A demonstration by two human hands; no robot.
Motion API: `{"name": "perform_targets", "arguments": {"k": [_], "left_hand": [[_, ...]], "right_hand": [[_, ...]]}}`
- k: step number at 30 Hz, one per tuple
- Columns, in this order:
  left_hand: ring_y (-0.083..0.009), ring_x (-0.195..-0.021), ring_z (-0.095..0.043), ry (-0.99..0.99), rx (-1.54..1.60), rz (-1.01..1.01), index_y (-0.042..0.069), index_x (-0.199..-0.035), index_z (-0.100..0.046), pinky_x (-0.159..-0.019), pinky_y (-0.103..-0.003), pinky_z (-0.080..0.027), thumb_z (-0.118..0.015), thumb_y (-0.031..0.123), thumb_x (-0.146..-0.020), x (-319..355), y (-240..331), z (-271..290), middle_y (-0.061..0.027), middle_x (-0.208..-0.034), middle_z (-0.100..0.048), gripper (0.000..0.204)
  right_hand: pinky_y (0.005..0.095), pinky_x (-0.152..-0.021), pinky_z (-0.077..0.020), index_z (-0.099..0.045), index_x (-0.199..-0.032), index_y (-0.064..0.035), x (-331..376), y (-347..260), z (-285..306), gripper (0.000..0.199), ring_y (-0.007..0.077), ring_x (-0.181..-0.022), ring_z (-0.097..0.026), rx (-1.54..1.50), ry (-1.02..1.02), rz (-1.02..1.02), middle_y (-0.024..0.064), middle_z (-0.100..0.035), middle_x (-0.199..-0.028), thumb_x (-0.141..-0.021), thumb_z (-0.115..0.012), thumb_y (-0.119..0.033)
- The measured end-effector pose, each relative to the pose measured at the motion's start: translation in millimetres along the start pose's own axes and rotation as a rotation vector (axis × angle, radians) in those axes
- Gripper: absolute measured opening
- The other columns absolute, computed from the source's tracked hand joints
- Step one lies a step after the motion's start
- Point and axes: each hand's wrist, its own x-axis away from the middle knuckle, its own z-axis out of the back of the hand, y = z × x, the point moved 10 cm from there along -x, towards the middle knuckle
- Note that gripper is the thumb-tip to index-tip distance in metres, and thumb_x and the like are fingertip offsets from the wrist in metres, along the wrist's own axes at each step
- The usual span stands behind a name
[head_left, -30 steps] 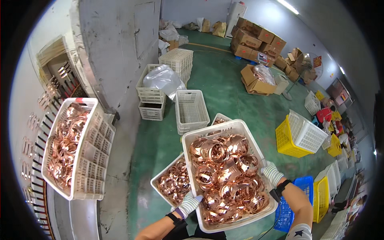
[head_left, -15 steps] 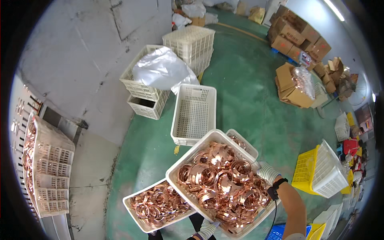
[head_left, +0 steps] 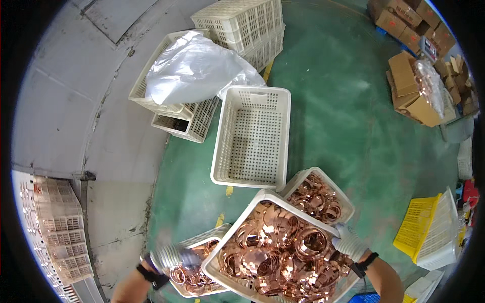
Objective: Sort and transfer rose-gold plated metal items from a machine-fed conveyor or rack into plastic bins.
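A white plastic crate (head_left: 237, 222) heaped with shiny copper-coloured metal rings (head_left: 293, 247) sits tilted in front of me. My right hand (head_left: 349, 242), in a pale ribbed glove, is closed on its right corner. Off to the crate's left is my left hand (head_left: 177, 256), gloved too and smeared by motion, so its fingers do not read clearly. It is over the edge of a lower white crate (head_left: 225, 231), which also holds copper-coloured rings (head_left: 194, 280). Beyond the heaped crate's right side stands a smaller white bin (head_left: 348, 202) of similar rings.
An empty white perforated crate (head_left: 217, 171) lies straight ahead. Behind it are stacked crates (head_left: 237, 25) and a clear plastic sheet (head_left: 197, 70). A ring-filled crate (head_left: 63, 232) stands far left by the grey wall. Right are a yellow basket (head_left: 417, 222) and an open carton (head_left: 404, 76).
My left hand has left the near edge of the heaped crate and moved left over the lower crate. My right hand stays on its corner. The view has tipped downward.
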Motion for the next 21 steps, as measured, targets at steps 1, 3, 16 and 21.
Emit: {"name": "perform_targets", "arguments": {"k": [1, 3, 16, 21], "left_hand": [[-0.0148, -0.092, -0.068, 0.370, -0.115, 0.023, -0.003, -0.108, -0.070, -0.080, -0.032, -0.056, -0.072, 0.022, -0.094, -8.4, 21.9, 57.5, -0.0097, -0.101, -0.073, 0.029], [-0.0228, -0.110, -0.065, 0.687, -0.622, -0.077, 0.000, -0.131, -0.061, -0.096, -0.040, -0.053, -0.076, 0.031, -0.088, -66.4, 18.1, 154.2, -0.0135, -0.121, -0.068, 0.055], [-0.0332, -0.096, -0.074, 0.555, -1.568, 0.205, 0.009, -0.110, -0.071, -0.085, -0.050, -0.056, -0.055, 0.024, -0.096, -408.0, 14.7, 206.9, -0.0146, -0.103, -0.076, 0.026], [-0.0375, -0.089, -0.072, 0.701, -1.603, 0.076, 0.013, -0.104, -0.072, -0.076, -0.048, -0.057, -0.057, 0.025, -0.094, -365.5, 115.1, 210.8, -0.0136, -0.097, -0.075, 0.022]], "right_hand": [[0.0491, -0.086, -0.0524, -0.065, -0.105, 0.0003, 1.6, 8.1, -0.3, 0.029, 0.0452, -0.099, -0.063, -0.009, 0.041, 0.056, 0.0240, -0.066, -0.105, -0.081, -0.063, -0.015], [0.0493, -0.081, -0.0536, -0.067, -0.105, -0.0008, -6.6, 0.1, -1.0, 0.029, 0.0448, -0.094, -0.064, 0.100, 0.053, 0.097, 0.0239, -0.066, -0.101, -0.079, -0.065, -0.014], [0.0478, -0.066, -0.0518, -0.071, -0.099, -0.0028, -12.3, -11.6, 8.8, 0.030, 0.0415, -0.073, -0.063, 0.017, 0.167, 0.303, 0.0177, -0.066, -0.080, -0.069, -0.069, -0.009], [0.0498, -0.073, -0.0517, -0.068, -0.104, -0.0052, 0.9, -5.0, 5.8, 0.036, 0.0385, -0.083, -0.063, 0.047, 0.176, 0.354, 0.0147, -0.066, -0.090, -0.070, -0.075, -0.016]]}}
